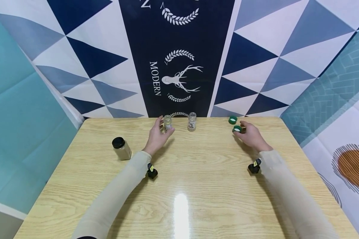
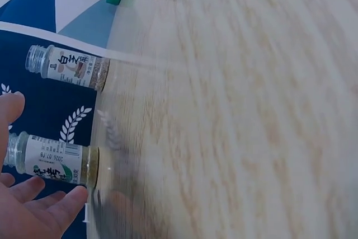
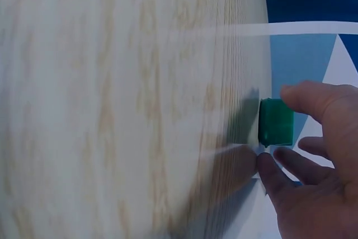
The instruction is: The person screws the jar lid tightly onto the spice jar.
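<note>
In the head view my left hand reaches round a small uncapped glass spice jar near the table's back edge. Its label and yellowish contents show in the left wrist view, where the thumb stands apart from the jar and the fingertips lie close beside it. A second uncapped spice jar stands to its right, brownish grains at the bottom. At the right, my right hand is spread about a green cap, thumb tip at its upper edge and fingers just below. Another green cap lies behind it.
A black-lidded jar with pale contents stands left of my left hand. The wooden table ends at a patterned cloth backdrop. Teal cloth hangs at the left side, and another cloth at the right.
</note>
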Available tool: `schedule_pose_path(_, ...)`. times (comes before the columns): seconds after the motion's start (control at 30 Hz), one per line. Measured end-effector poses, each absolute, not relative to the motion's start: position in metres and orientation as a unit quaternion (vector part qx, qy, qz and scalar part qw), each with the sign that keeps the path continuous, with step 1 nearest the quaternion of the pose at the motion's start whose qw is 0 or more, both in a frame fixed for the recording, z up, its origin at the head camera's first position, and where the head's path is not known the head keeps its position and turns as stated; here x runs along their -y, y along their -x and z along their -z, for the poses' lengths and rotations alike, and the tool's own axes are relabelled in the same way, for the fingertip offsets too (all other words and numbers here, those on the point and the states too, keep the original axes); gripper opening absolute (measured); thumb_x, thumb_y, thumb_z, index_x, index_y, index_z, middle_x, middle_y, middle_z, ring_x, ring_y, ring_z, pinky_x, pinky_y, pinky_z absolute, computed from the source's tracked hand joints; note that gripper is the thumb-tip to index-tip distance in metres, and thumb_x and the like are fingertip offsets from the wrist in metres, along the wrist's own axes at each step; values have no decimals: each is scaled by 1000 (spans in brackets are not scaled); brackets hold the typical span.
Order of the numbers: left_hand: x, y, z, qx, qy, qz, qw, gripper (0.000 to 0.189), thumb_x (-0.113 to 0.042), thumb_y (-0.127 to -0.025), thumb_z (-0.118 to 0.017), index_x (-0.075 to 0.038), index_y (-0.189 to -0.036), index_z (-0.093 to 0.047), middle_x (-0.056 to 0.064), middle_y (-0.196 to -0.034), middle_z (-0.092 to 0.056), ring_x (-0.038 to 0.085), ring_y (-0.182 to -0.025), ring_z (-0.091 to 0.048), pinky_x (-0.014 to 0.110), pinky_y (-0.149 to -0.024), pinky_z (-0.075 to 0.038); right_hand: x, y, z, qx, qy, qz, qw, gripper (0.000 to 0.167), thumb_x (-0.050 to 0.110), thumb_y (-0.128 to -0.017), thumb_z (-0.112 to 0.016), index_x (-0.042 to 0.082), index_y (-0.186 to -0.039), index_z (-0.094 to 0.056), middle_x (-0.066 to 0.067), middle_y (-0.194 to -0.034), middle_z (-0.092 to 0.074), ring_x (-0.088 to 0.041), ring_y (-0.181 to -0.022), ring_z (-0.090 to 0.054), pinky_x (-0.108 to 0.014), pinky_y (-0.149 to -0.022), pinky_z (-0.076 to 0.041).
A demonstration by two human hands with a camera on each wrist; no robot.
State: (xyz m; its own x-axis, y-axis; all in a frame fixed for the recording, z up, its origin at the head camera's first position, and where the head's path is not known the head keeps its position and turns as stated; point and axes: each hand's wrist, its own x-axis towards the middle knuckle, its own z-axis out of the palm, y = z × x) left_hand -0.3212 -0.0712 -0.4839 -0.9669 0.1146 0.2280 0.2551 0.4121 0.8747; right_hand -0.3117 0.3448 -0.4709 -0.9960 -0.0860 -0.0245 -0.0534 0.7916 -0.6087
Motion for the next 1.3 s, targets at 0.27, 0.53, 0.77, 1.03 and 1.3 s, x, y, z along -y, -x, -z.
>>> schedule_pose_path(0.27, 72, 325, 483, 843, 105, 524, 57, 84, -32, -98, -73, -3, -161, -26, 21, -155, -49, 40, -141, -50, 45, -117, -45, -342, 314, 473, -951, 33, 306, 22, 70, 19, -103, -61, -14, -155, -28, -39, -147, -43, -52, -129, -52, -62, -107, -47)
schedule_pose_path(0.53, 71, 330, 481, 842, 105, 526, 55, 81, -27, -98, -72, -2, -160, -26, 23, -151, -51, 39, -137, -54, 46, -116, -46, -344, 314, 477, -954, 50, 295, -14, 55, 16, -102, -60, -15, -145, -46, -37, -131, -57, -46, -114, -60, -60, -97, -51)
schedule_pose_path(0.77, 70, 332, 480, 843, 106, 525, 56, 77, -24, -99, -70, -2, -159, -29, 25, -148, -53, 41, -134, -57, 47, -114, -47, -343, 313, 477, -955, 55, 290, -20, 50, 16, -102, -61, -13, -142, -51, -36, -127, -60, -43, -109, -61, -59, -94, -52)
schedule_pose_path(1.03, 70, 332, 482, 838, 103, 534, 49, 75, -25, -100, -69, -2, -160, -28, 24, -149, -53, 39, -131, -59, 47, -112, -49, -344, 312, 476, -955, 52, 290, -22, 47, 18, -102, -63, -10, -138, -56, -31, -123, -64, -37, -101, -61, -53, -89, -52)
schedule_pose_path(1.3, 70, 335, 486, 837, 109, 533, 53, 78, -25, -99, -69, -3, -160, -26, 25, -148, -54, 39, -131, -59, 48, -112, -49, -344, 311, 476, -956, 43, 290, -4, 48, 20, -101, -64, -9, -139, -57, -31, -125, -64, -38, -104, -63, -54, -92, -54)
